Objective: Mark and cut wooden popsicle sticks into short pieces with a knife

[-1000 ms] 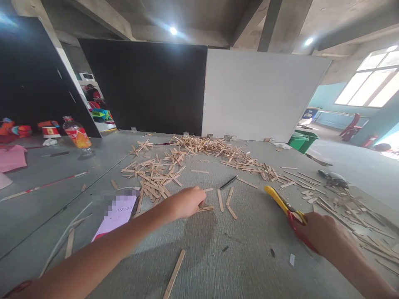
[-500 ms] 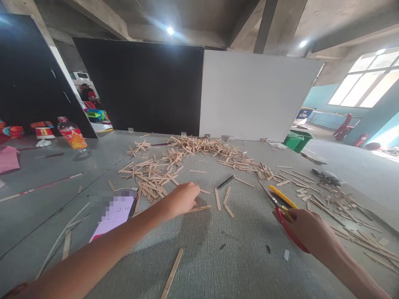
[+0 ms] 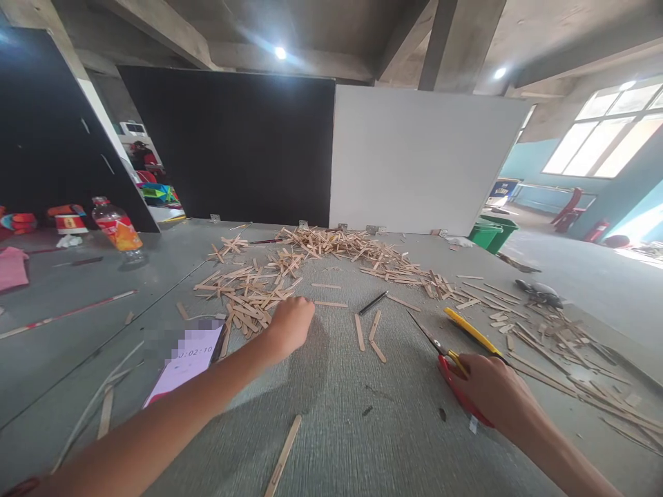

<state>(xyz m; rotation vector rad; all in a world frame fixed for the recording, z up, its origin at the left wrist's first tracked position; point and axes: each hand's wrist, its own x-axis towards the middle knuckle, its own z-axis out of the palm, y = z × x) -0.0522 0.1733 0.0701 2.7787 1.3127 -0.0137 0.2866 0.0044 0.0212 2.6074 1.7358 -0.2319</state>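
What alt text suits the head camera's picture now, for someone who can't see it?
A person's right hand is on red-and-yellow-handled scissors; the left hand is beside scattered wooden craft sticks on a gray table, with a phone beside the left forearm.

Bare left hand (image 3: 291, 323) and bare right hand (image 3: 489, 382), well apart

The left curls downward, fingertips hidden, its bare left forearm (image 3: 191, 407) stretched forward; the right curls in a grip, bare right forearm (image 3: 549, 435) slanting inward.
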